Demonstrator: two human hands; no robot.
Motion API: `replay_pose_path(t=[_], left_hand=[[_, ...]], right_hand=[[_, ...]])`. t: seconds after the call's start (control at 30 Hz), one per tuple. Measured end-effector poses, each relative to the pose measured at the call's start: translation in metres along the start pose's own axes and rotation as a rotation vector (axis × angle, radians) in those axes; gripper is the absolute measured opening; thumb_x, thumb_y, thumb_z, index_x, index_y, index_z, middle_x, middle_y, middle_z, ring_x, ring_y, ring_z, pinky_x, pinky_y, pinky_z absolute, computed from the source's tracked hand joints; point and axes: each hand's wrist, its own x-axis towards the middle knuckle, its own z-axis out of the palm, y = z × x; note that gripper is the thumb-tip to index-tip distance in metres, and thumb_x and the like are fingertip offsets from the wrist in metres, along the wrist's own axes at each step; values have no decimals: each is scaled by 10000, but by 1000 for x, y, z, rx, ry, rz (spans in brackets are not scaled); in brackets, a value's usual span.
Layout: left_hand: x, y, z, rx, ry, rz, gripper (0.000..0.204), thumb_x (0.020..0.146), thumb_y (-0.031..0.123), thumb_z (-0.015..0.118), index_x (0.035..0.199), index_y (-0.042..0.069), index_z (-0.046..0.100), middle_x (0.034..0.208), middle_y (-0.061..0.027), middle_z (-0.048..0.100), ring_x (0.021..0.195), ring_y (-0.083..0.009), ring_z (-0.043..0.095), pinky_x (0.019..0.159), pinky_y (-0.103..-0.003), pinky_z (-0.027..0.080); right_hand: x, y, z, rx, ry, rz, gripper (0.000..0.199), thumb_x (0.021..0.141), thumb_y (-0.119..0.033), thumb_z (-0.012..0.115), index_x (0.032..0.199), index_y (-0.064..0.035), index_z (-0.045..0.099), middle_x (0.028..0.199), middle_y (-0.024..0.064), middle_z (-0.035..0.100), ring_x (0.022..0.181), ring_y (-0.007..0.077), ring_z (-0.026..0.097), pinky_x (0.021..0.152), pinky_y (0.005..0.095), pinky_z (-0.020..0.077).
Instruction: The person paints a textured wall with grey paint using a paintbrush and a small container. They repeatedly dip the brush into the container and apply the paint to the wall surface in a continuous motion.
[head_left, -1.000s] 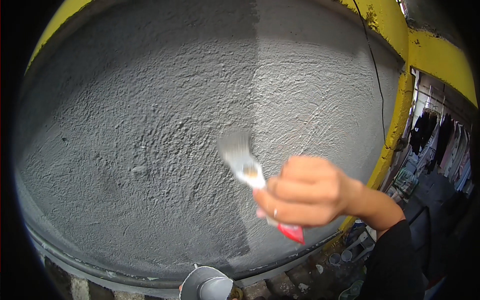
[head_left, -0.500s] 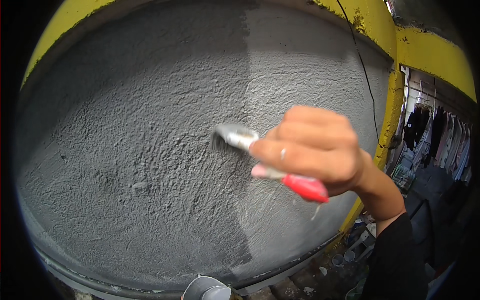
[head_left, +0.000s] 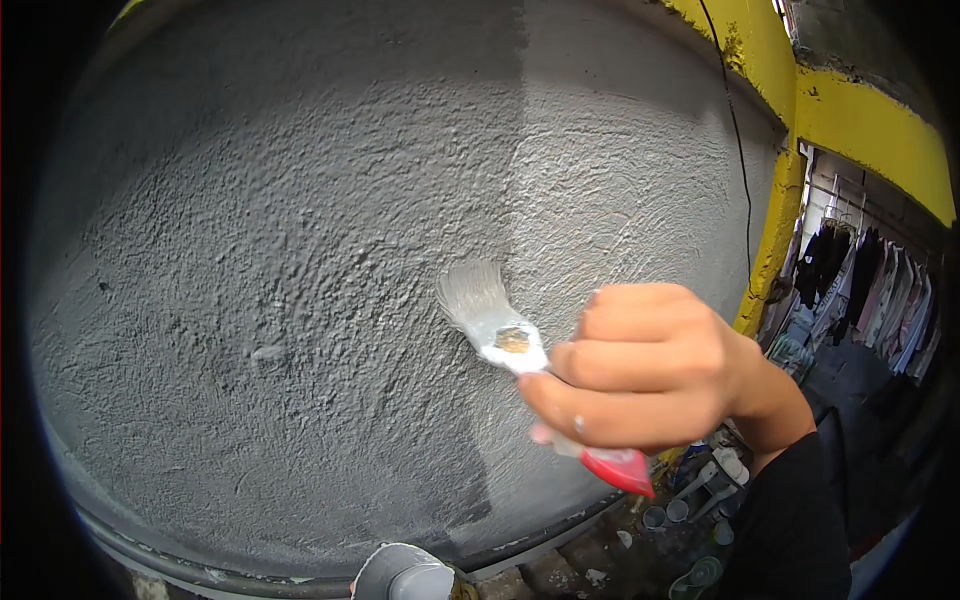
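Note:
My right hand (head_left: 650,365) is closed round the handle of a paintbrush (head_left: 490,315), with the handle's red end showing below my fingers. The brush's pale bristles are spread and bent upward against the rough wall (head_left: 330,230). They touch it close to the border between a dark grey coated area on the left and a lighter grey area on the right. A container (head_left: 378,568) with a pale rim and grey inside shows at the lower edge; its lower part is cut off. My left hand cannot be made out in the picture.
A yellow frame (head_left: 775,230) borders the wall, and a black cable (head_left: 738,140) hangs down its right side. Clothes on hangers (head_left: 850,270) are at the far right. Cups (head_left: 665,513) and clutter stand below. A dark pipe (head_left: 250,583) follows the wall's lower edge.
My right hand and the paintbrush have moved downward and slightly right. The bristles pointed down before and now fan upward on the wall. The view has shifted slightly.

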Motion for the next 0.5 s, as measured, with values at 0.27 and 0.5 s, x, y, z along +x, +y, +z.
replay_pose_path(t=[0.27,0.5], left_hand=[[2,-11,-3,6,-54,-15,936,596,257,1004,1356,-29,538,1293,-178,619,1184,-304,598,1053,-436,467],[4,-9,-4,44,-117,-40,928,598,241,1000,1357,-26,538,1295,-174,618,1179,-299,602,1037,-429,476]], right_hand=[[-17,-5,33,-87,95,-2,174,801,-124,782,907,-13,700,730,20,546,600,133,520,502,285,401],[-53,-58,46,427,-55,232,152,853,-124,757,920,-4,692,778,27,570,590,151,526,520,310,423]])
